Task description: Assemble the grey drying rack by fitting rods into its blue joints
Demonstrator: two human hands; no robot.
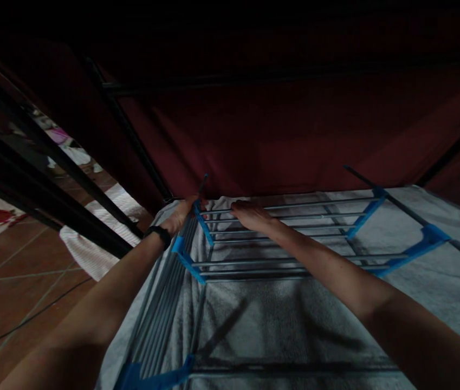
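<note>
A metal clothes drying rack (295,261) with grey rods and blue plastic brackets stands in front of me on a grey cloth. My left hand (183,212), with a dark band at the wrist, is closed around the rack's left side at the far blue bracket (202,222). My right hand (250,215) reaches across the rack, its fingers curled over the far cross rods left of their middle. Part of its grip is hidden behind the hand. A folded bundle of rods (164,303) runs along the left side, beneath my left forearm.
Grey cloth (262,330) covers the surface under the rack. Dark red fabric (295,141) on a black frame rises behind it. Black bars (71,168) stand at the left. Beyond them are a tiled floor (14,292), a white textured cloth (87,244) and a dark cable (30,319).
</note>
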